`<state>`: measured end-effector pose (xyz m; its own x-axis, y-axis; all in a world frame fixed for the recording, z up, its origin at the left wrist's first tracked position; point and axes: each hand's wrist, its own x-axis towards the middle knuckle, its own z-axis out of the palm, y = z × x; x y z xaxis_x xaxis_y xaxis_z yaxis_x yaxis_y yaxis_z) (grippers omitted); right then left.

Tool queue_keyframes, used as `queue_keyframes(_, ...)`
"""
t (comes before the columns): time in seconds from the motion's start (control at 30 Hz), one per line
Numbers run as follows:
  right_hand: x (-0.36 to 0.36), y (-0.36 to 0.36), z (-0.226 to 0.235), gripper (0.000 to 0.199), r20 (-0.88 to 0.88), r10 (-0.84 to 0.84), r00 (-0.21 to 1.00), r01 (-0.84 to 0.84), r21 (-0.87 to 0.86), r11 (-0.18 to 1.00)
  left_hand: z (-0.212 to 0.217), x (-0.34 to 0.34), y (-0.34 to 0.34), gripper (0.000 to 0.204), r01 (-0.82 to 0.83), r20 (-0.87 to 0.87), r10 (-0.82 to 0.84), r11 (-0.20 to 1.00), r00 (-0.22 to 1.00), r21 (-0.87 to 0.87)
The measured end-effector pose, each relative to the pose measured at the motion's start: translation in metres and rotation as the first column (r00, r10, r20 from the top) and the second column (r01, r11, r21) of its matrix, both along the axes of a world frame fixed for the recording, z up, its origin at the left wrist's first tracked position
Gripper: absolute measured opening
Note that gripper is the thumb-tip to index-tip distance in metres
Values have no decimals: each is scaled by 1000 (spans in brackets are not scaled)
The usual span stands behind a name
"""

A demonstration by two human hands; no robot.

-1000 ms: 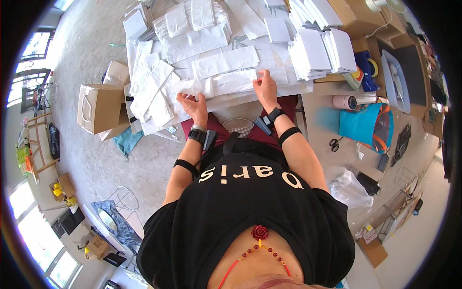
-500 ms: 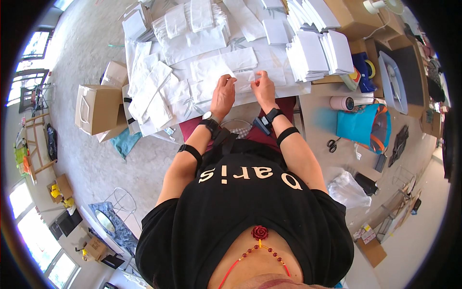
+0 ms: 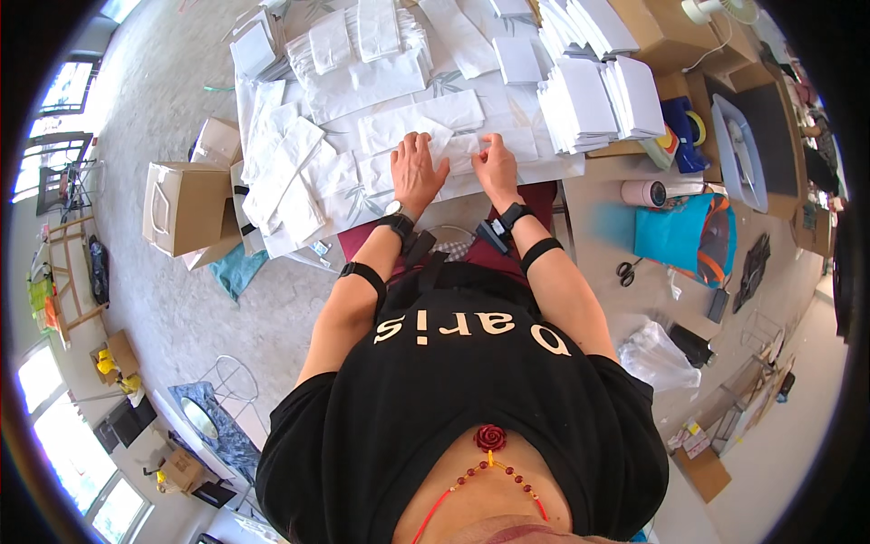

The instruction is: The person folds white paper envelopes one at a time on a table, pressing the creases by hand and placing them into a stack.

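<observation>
White strip [image 3: 462, 145] lies between both hands' fingers, just in from the near edge of the worktop [image 3: 560, 167]; left hand [image 3: 417, 174] has fingers loosely spread over its left part, right hand [image 3: 496, 172] has thumb and forefinger near-closed at its right part, can't tell if pinching it. Probably best: light flat pressure from the left fingers, right tips low, so the thin layer doesn't crease. Second strip [image 3: 464, 107] just beyond the fingertips could get dragged; white stack [image 3: 580, 104] sits right of the right fingers.
</observation>
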<state>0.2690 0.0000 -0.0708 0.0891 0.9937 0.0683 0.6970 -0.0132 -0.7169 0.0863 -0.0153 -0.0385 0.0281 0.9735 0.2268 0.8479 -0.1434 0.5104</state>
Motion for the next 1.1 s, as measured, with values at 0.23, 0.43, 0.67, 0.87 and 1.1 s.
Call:
queue_keyframes(0.23, -1, 1, 2, 39, -20, 4, 1000, -5, -46, 999, -16, -10, 12, 16, -93, 155, 90, 996, 984, 12)
queue_keyframes(0.43, -2, 0, -2, 41, -12, -18, 1000, 18, -21, 1000, -16, -39, -4, 16, -216, 316, 183, 974, 931, 73)
queue_keyframes(0.67, 0, 1, -3, 41, -17, -19, 1000, 19, -46, 999, 3, -5, 6, 26, 66, -16, -65, 994, 998, 84)
queue_keyframes(0.87, 1, 3, 0, 41, -15, -17, 1000, 16, -65, 998, -28, -13, 14, 17, -19, 172, 2, 995, 985, 95)
queue_keyframes(1.1, -2, 1, 2, 42, -58, 8, 998, -12, -72, 997, -38, -82, -30, 26, -600, 549, 508, 800, 664, -16)
